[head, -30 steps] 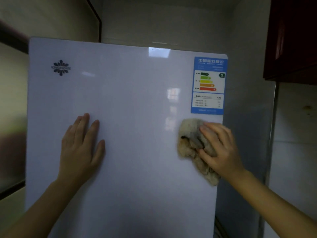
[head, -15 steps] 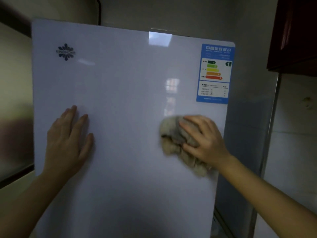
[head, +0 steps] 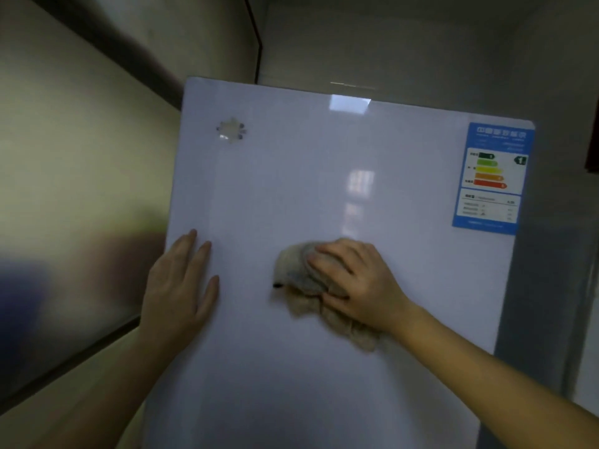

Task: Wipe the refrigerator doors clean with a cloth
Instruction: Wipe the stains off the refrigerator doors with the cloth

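Right hand (head: 358,280) presses a bunched cloth (head: 311,293) mid-door (head: 291,189), left hand (head: 181,283) flat and empty at nine o'clock; loose, perhaps damp folds could slip free.

You can read a "1" on the blue energy label (head: 493,178) (rest too blurry); door logo (head: 231,130) illegible.

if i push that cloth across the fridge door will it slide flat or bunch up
The cloth looks soft and crumpled under the right hand, so probably floppy and apt to bunch. The door is glossy, so it likely slides easily.
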{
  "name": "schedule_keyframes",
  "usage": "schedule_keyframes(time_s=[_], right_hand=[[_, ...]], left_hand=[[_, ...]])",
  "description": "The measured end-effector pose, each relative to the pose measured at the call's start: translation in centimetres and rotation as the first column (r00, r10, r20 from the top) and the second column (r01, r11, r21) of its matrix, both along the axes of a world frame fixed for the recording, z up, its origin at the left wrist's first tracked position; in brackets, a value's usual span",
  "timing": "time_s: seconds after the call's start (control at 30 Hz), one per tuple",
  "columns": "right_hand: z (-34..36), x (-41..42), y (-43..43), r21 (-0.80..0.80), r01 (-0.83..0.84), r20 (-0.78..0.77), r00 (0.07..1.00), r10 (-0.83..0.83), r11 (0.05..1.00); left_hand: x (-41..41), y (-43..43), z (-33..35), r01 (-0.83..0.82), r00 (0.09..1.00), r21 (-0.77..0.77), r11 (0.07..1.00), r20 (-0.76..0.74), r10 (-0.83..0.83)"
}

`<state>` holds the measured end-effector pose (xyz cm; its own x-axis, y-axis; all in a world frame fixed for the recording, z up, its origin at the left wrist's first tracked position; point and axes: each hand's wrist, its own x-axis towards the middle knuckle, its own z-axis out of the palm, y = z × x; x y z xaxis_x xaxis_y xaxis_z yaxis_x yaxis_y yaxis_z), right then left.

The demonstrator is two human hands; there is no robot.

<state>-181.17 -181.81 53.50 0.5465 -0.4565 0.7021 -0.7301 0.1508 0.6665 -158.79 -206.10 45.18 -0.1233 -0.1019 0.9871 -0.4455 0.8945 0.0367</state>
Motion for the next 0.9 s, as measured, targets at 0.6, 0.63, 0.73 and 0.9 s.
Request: schedule_keyframes(time_s=[0.6,0.63,0.73,0.9], right_hand=[[7.5,3.8,-4.8,-0.252,-0.021,0.149,0.987,0.061,0.967],[7.3,3.9,-4.7,-0.243,-0.024,0.164,0.984,0.066,0.970],[6.9,3.9,-4.7,-0.190,-0.049,0.186,0.979,0.085,0.980],[6.2,4.0,-5.2,-0.239,-0.063,0.169,0.980,0.105,0.969]], left_hand=[[0.3,-2.9,-2.8,0.048,0.998,-0.059,0.997,0.035,-0.046],[0.3,-2.9,-2.8,0.050,0.998,-0.061,0.997,0.035,-0.048],[0.3,-2.7,-2.8,0.055,0.998,-0.052,0.997,0.029,-0.054],[0.4,-2.7,-2.8,0.066,0.997,-0.043,0.997,0.038,-0.064]])
